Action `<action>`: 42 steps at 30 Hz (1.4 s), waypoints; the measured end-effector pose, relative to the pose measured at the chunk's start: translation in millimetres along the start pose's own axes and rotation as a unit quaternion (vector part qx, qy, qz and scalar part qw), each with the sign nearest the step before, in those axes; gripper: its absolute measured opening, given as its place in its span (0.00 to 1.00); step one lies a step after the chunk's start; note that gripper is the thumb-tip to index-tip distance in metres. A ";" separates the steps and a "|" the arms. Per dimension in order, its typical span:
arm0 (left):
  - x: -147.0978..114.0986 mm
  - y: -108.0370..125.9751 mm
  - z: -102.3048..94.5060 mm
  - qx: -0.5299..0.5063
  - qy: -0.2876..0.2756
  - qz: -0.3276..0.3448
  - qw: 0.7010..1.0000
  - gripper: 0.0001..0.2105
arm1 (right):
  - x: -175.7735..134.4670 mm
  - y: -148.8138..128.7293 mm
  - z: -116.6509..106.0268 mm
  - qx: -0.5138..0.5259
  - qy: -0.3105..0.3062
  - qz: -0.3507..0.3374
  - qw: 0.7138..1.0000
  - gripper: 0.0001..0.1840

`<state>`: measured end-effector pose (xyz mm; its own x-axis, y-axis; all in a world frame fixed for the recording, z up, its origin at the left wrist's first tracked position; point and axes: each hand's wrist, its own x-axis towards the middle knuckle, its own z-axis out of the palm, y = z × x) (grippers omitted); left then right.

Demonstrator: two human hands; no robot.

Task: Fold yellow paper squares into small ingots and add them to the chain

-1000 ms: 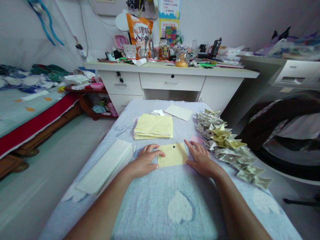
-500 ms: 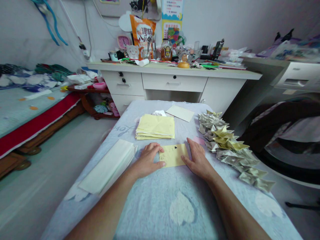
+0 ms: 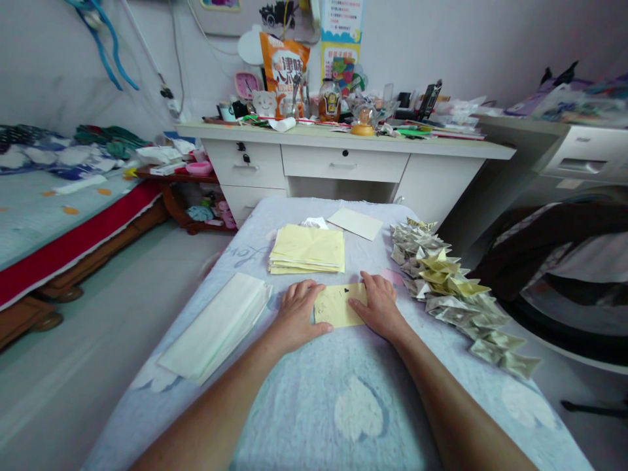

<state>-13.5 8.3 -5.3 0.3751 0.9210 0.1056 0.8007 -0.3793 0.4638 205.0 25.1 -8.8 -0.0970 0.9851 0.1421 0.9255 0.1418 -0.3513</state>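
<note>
A small rectangle of yellow paper [image 3: 338, 306], with faint dark marks near its top edge, lies flat before me on the cloth. My left hand [image 3: 300, 313] covers its left edge, thumb and fingers spread apart. On the opposite side, my right hand [image 3: 381, 305] rests over the right edge with the fingers stretched out and the thumb on the paper. Just beyond is a stack of yellow paper sheets [image 3: 308, 248]. Left of my left hand lies a long bundle of folded whitish paper [image 3: 216, 327].
Rows of folded paper pieces [image 3: 444, 281], grey and yellow, line the right side of the cloth-covered table [image 3: 294, 405]. A pale card [image 3: 356, 224] lies at the back. Beyond stands a cluttered white desk [image 3: 343, 163], with a washing machine [image 3: 583, 157] at right and a bed [image 3: 63, 203] at left.
Both hands have slid slightly inward over the yellow paper; my right fingers now cover its upper right corner. The whole view has shifted slightly.
</note>
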 end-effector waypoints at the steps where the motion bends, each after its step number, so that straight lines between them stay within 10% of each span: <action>1: 0.4 0.1 -0.1 -0.002 0.000 0.002 1.000 0.36 | -0.1 -0.2 -0.7 0.000 -0.002 0.003 1.000 0.31; 13: 3.5 2.6 -0.4 -0.135 0.047 0.013 0.990 0.47 | -2.2 7.7 -11.7 0.195 0.033 -0.003 0.980 0.04; 21: 5.4 10.2 0.6 -0.493 0.011 -0.051 0.869 0.47 | -7.8 12.1 -6.9 0.588 -0.015 0.072 0.806 0.15; 26: 9.0 20.2 -1.8 -0.564 0.001 -0.074 0.823 0.28 | -7.2 4.3 -5.7 0.642 -0.014 0.054 0.765 0.18; 34: 9.8 17.1 -5.9 -0.534 0.060 -0.104 0.837 0.15 | -12.9 -4.1 -15.6 0.658 -0.069 0.014 0.750 0.15; 42: 11.0 6.6 -1.9 -0.552 0.086 -0.109 0.822 0.10 | -15.5 1.4 -18.6 0.580 -0.049 -0.013 0.813 0.17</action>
<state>-5.0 16.2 0.5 0.1309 0.9914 -0.0079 -0.1067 0.0220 0.9941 214.5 8.2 5.7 -0.1923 0.9752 0.1091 -0.0391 0.1035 -0.9939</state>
